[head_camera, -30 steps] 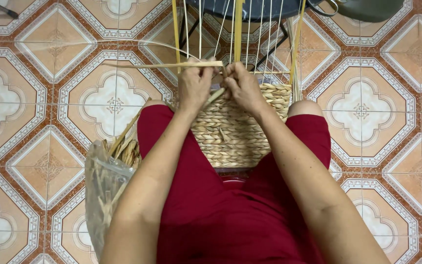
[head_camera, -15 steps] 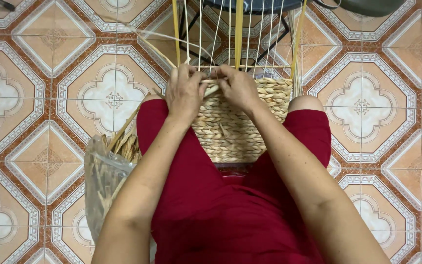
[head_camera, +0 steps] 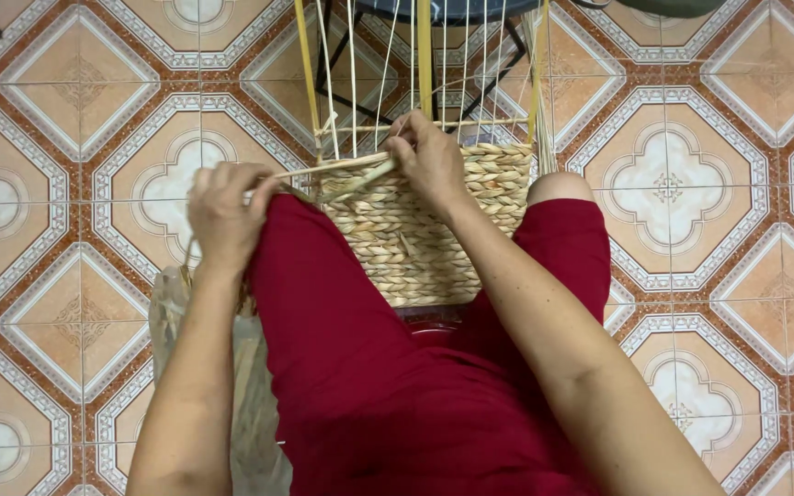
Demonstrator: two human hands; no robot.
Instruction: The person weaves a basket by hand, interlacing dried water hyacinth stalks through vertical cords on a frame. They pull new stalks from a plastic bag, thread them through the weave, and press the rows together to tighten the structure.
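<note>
A half-woven straw basket panel (head_camera: 425, 230) rests between my knees, with thin upright strings and yellow frame rods (head_camera: 425, 55) rising from its top edge. My left hand (head_camera: 225, 213) is out to the left above my thigh, closed around a pale straw strand (head_camera: 323, 171) that runs taut back to the weave. My right hand (head_camera: 429, 158) presses on the top row of the weave, fingers pinching the strand where it enters between the strings.
I sit in red trousers (head_camera: 388, 367) on a patterned orange tile floor (head_camera: 66, 184). A clear plastic bag of straw (head_camera: 176, 331) lies by my left thigh. Dark metal stool legs (head_camera: 507, 46) stand behind the frame.
My left hand has left the weave and pulled the strand out to the left, drawing it tight. My right hand stays on the top row.
</note>
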